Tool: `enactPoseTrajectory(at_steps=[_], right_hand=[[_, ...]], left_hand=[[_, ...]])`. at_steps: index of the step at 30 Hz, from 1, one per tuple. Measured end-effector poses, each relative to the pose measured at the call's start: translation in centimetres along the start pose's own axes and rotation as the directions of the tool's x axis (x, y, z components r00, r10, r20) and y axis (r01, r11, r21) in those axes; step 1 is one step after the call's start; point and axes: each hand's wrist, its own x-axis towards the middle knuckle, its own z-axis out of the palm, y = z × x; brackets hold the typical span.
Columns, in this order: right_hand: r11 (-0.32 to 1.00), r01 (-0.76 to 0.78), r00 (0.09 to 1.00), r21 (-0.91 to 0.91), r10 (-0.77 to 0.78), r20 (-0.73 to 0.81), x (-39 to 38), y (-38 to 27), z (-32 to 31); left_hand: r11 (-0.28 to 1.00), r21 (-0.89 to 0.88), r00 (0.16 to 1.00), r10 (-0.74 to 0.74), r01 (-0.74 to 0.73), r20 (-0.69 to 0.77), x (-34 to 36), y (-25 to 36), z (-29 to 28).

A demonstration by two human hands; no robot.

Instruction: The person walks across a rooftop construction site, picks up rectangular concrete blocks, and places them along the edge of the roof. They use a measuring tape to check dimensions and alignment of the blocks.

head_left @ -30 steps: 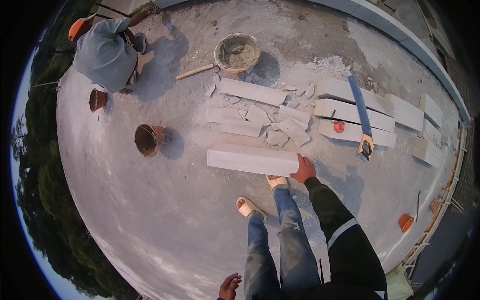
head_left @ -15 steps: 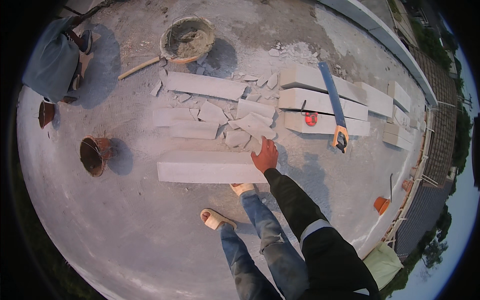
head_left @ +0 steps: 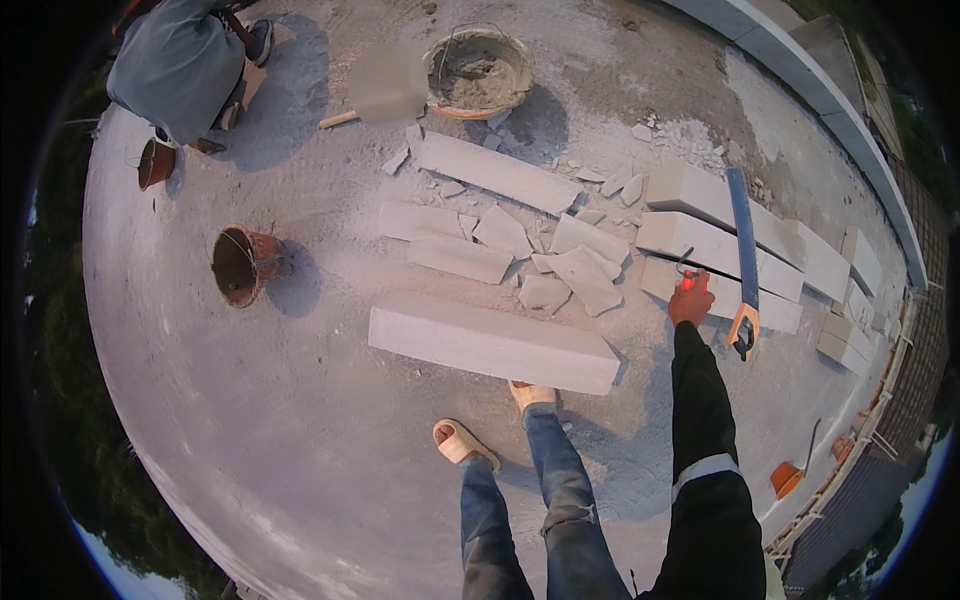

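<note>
My right hand (head_left: 690, 299) is closed around a small red tape measure (head_left: 687, 283), at the near white block of a row on the right. The fingers cover most of it. A thin dark piece (head_left: 684, 256) sticks up beside it. Just right of the hand, a handsaw (head_left: 745, 250) with a blue blade and an orange-and-black handle lies across the long white blocks (head_left: 690, 232). One long white block (head_left: 490, 340) lies by my feet, with nobody touching it. My left hand is out of view.
Broken white slabs (head_left: 500, 232) litter the middle. Beyond them stands a basin of mortar (head_left: 482, 78), near a wooden handle (head_left: 339, 120). Two buckets (head_left: 262, 258) (head_left: 155, 164) stand left, near a crouching person (head_left: 170, 75). An orange pot (head_left: 786, 479) lies right, near the roof edge.
My right hand has left the end of the long block by my feet. It has moved right and closed on the red tape measure. The view has shifted too.
</note>
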Motion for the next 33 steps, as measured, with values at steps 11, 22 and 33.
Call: enactPoseTrajectory(at_steps=[11,22,33], right_hand=[[0.786,-0.046,0.222,0.616,-0.593,0.774,-36.3,-9.1,-6.7],[0.752,-0.056,-0.852,0.657,-0.379,0.361,-56.4,-13.5,-18.5],[0.536,0.843,0.493,-0.053,-0.728,0.477,-36.1,-20.3,5.9]], left_hand=[[0.917,-0.258,0.945,0.324,-0.304,0.037,2.3,3.3,1.4],[0.473,-0.88,0.973,-0.221,0.043,-0.071,3.7,0.9,-2.3],[0.587,-0.806,0.984,-0.095,-0.068,-0.152,4.0,-12.4,0.5]])
